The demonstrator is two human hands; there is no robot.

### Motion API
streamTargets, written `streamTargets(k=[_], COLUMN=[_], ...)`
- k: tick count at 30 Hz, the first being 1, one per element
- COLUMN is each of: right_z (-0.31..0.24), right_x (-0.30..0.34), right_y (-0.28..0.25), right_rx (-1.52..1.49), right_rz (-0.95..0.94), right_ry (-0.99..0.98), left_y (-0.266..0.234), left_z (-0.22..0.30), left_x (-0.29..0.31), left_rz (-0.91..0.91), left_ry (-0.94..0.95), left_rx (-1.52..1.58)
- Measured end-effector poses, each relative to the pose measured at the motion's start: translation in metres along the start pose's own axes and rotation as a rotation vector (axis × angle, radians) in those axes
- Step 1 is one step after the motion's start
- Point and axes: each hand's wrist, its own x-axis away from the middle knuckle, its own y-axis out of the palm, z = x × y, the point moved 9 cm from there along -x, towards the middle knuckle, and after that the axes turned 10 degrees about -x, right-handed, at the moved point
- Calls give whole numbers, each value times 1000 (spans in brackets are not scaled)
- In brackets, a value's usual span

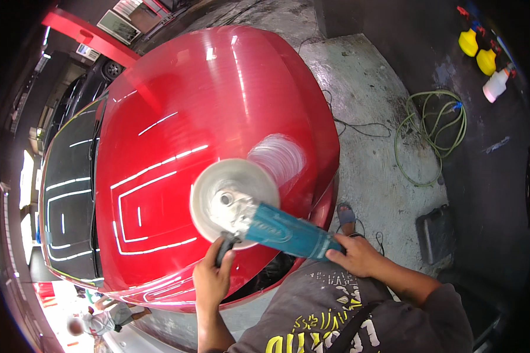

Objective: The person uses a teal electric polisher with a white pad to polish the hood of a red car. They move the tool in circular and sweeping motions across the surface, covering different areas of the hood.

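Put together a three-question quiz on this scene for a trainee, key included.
1. True or false: The red hood bears a whitish smear near the round pad of the teal polisher.
2. What does the left hand hold?
A) the round pad
B) the black side handle
C) the rear of the polisher's body
3. How many yellow bottles show at the upper right?

Key: 1. True. 2. B. 3. Two.

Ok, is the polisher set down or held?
Held: the left hand grips the blue polisher by its black side handle, the right hand by its rear end.
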Motion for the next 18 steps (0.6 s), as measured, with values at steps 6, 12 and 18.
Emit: streamTargets(k=[6,12,18], right_z=[-21,69,114], right_x=[-10,17,2], right_y=[4,-45,-92], right_rx=[-131,-248,-580], right_rz=[-35,137,182], right_ry=[-145,96,124], left_y=[-5,33,75], left_z=[-41,85,175], left_x=[-3,-59,-130], left_rz=[118,100,-156], left_ry=[-140,249,196], left_rx=[283,100,-84])
